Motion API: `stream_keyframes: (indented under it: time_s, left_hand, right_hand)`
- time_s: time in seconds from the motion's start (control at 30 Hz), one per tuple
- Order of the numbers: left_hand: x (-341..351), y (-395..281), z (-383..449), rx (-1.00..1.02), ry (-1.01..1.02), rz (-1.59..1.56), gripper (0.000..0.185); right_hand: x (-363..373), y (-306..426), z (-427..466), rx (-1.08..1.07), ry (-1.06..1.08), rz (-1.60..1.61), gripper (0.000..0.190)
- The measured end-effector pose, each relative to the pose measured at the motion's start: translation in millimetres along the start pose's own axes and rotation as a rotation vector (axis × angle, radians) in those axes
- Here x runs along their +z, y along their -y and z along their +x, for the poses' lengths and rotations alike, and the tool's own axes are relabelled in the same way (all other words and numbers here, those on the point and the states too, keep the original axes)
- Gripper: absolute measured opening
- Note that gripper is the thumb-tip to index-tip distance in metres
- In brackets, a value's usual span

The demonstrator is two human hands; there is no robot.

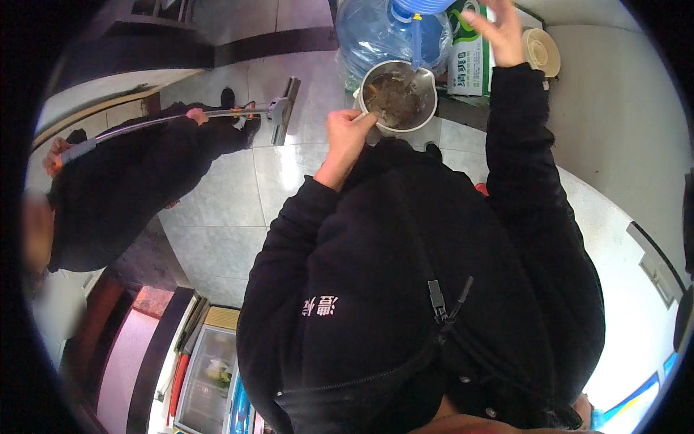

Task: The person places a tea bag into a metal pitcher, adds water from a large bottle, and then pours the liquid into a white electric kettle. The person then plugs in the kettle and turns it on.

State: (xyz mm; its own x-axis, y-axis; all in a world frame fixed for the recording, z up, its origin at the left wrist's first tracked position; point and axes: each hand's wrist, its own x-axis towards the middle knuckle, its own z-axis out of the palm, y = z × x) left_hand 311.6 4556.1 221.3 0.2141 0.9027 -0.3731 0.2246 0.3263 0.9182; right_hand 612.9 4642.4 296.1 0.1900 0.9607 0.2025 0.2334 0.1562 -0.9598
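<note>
My left hand (349, 142) grips the edge or handle of a white-rimmed pot (406, 129); the fingers hide which. Inside the pot is murky brown liquid (398, 103) with bits in it. Over its far rim hangs a translucent blue spout (416, 49), coming from a blue ribbed pump top (425, 5) on a large clear-blue water bottle (363, 32). Whether water is running from the spout I cannot tell. My right hand (501, 32) is raised beside the bottle, fingers apart and partly cut off by the frame, with nothing visible in it.
Right of the bottle are a green-and-white carton (467, 70) and a round cream-coloured container (542, 52). To the left, another person (135, 168) holds a long-handled mop (279, 111) on the tiled floor (217, 200). A lidded plastic bin (209, 380) stands at lower left.
</note>
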Motion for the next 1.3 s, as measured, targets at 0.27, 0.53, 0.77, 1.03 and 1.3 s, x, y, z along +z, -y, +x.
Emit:
stream_keyframes:
  time_s: [0.27, 0.53, 0.77, 1.03, 1.3]
  left_hand:
    - [19.0, 13.0, -34.0, -0.001, 0.029, -0.087, 0.038]
    - [8.0, 23.7, -55.6, 0.017, 0.046, -0.024, 0.037]
    - [-9.0, 32.2, -95.1, 0.032, 0.056, -0.046, 0.039]
    - [-29.1, 43.9, -154.5, 0.027, 0.046, -0.017, 0.038]
    - [-34.2, 23.6, -190.0, 0.126, 0.075, 0.026, 0.037]
  right_hand:
    - [36.1, -28.7, -28.2, -0.062, 0.236, 0.232, 0.096]
    - [52.8, -5.7, -41.4, -0.090, 0.278, 0.221, 0.054]
    - [66.4, 29.7, -75.1, -0.164, 0.239, 0.071, 0.049]
    - [80.3, 61.8, -128.9, -0.191, 0.215, -0.050, 0.053]
    - [71.9, 104.7, -153.0, -0.077, 0.201, -0.011, 0.065]
